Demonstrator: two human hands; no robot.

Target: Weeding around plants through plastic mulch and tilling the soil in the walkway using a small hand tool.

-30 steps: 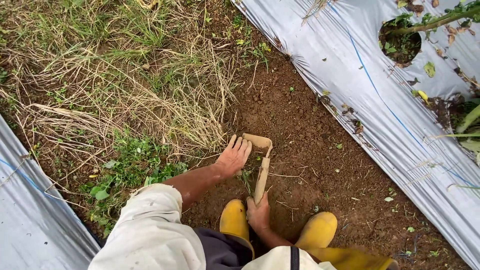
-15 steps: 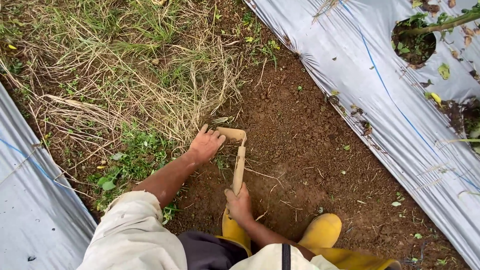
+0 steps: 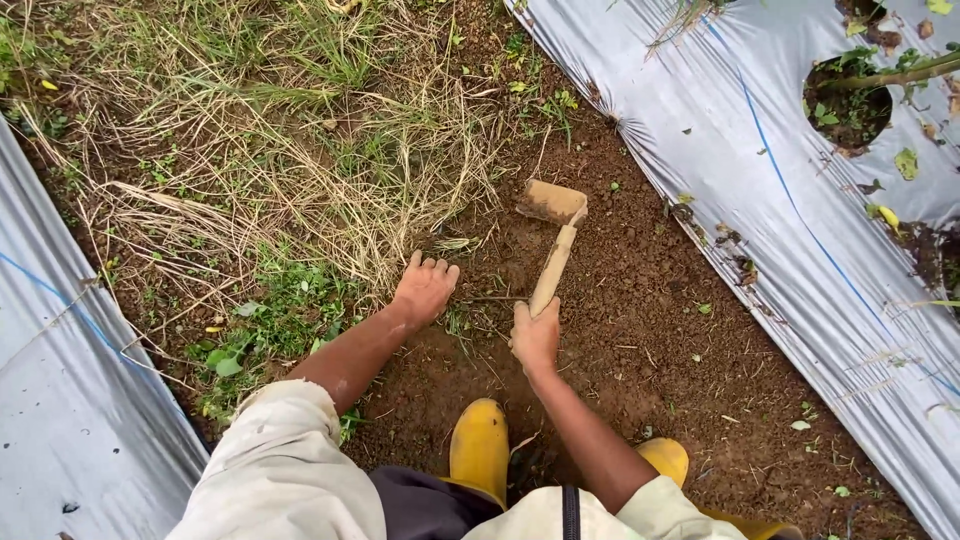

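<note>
Gripping hoe handle, right hand; left hand just beside.

Farm field furrow, bare brown soil, silver plastic mulch sheeting over raised beds, dry grass

Bare brown soil between two silver plastic mulch sheets; dry straw and green weeds lying on left part, scattered leaf bits near right sheet
</note>
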